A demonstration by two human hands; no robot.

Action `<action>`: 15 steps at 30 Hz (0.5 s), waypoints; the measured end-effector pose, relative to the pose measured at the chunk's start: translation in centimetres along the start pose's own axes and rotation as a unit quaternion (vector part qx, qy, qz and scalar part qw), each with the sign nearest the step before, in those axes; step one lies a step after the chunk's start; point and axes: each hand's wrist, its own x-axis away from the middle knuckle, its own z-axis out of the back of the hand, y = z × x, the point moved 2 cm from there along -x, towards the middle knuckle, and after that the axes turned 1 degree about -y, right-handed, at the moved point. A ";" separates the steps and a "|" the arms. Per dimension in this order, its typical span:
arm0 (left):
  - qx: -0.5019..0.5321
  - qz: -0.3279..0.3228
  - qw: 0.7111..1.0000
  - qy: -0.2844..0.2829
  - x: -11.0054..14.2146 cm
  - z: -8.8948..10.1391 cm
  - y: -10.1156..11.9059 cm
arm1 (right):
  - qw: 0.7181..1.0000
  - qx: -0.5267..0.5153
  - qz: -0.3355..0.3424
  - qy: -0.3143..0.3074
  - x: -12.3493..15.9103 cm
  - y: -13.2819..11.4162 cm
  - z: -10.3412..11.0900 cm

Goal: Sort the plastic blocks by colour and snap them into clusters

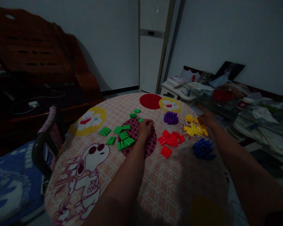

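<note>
On a round table with a cartoon-print cloth (136, 188) lie small plastic blocks sorted by colour. My left hand (145, 127) rests curled on a dark red circle of the cloth, beside several green blocks (124, 138); a green block sits just at its knuckles. What its fingers hold is hidden. My right hand (207, 119) reaches to the yellow blocks (194, 128) at the far right, fingers closed down on them. Between the hands lie red blocks (171, 139) and a purple cluster (171, 117). A blue cluster (202, 148) lies under my right forearm's near side.
A dark wooden bench (37, 69) stands at the left, with a chair back (46, 138) against the table's left edge. A low glass table piled with papers and bowls (217, 94) is at the right. A tall white appliance (153, 44) stands at the back wall.
</note>
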 end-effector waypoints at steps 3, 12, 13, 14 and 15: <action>0.006 0.009 1.000 -0.005 0.1 0.0 0.1 | 0.997 -0.044 -0.042 0.040 -0.5 0.2 -0.1; -0.001 -0.009 1.000 -0.006 -0.3 -0.3 -0.8 | 0.989 -0.113 -0.069 0.064 -1.1 -0.8 -1.8; 0.000 -0.009 1.000 -0.006 -0.3 -0.3 -0.9 | 0.988 -0.121 -0.076 0.052 -1.1 -0.9 -1.9; 0.001 -0.007 1.000 -0.007 -0.3 -0.4 -1.0 | 0.988 -0.128 -0.082 0.040 -1.0 -1.0 -1.9; 0.002 -0.005 1.000 -0.008 -0.4 -0.4 -1.0 | 0.987 -0.133 -0.087 0.030 -0.9 -1.0 -1.9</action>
